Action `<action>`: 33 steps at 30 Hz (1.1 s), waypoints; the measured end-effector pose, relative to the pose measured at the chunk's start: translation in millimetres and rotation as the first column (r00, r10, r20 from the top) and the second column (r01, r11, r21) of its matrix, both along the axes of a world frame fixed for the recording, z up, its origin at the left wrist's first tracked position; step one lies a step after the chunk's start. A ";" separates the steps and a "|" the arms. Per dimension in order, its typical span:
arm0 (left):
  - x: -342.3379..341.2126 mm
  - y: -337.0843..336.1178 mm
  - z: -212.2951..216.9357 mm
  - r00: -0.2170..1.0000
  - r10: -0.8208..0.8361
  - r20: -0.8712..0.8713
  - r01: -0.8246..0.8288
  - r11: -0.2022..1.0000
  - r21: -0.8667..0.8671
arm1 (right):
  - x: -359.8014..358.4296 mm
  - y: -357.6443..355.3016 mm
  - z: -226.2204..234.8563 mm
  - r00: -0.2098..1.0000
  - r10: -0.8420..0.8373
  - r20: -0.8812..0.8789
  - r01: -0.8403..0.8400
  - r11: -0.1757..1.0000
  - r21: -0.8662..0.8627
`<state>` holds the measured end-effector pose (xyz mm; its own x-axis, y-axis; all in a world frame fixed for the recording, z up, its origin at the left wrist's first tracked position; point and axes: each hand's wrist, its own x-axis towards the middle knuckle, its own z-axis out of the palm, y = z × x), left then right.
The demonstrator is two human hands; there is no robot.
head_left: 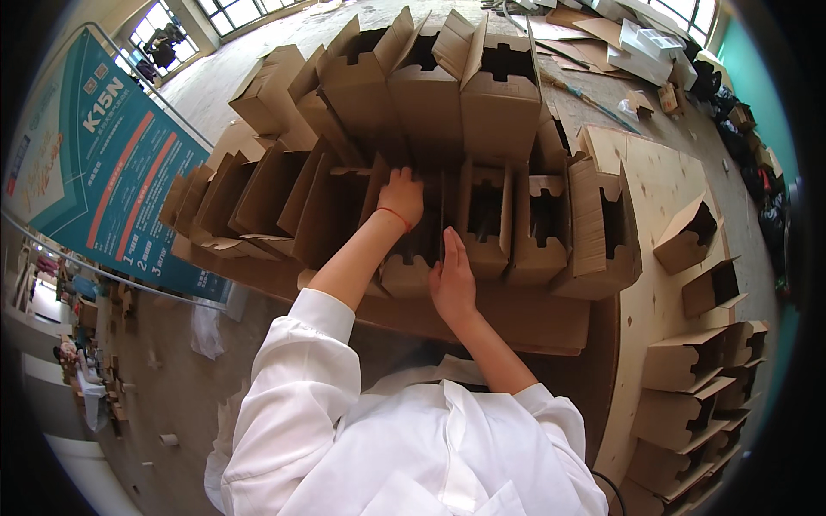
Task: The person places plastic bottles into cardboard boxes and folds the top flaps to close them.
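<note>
In the middle of a row of open brown cardboard boxes, my left hand [401,198] reaches over the mouth of one cardboard box [413,279]. Its fingers are bent closed near that box's far side, and whatever they grip is hidden. My right hand [453,279] rests against the same box at its near right corner, fingers stretched out and pointing up. Just right of it stands another box [484,249] with notched flaps and something dark inside. To the left is a box with raised flaps [331,206].
Taller open boxes [499,112] stand behind the row. A plywood board [654,249] lies at right, with more boxes [684,361] along its edge. A teal banner on a metal frame [112,163] stands at left. Flattened cardboard [594,34] lies at the far right.
</note>
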<state>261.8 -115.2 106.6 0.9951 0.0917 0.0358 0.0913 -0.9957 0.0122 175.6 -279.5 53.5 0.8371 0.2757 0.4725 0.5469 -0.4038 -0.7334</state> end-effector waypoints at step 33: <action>-141.0 -30.9 -68.7 0.967 -0.070 0.244 0.139 0.950 -0.280 | 12.2 -8.1 -23.6 0.895 0.270 0.354 -0.016 0.814 -0.581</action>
<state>120.8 -146.2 37.9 0.9678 0.0287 0.2502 -0.0528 -0.9483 0.3128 187.8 -287.7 29.9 0.5347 0.6938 0.4824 0.8225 -0.5583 -0.1088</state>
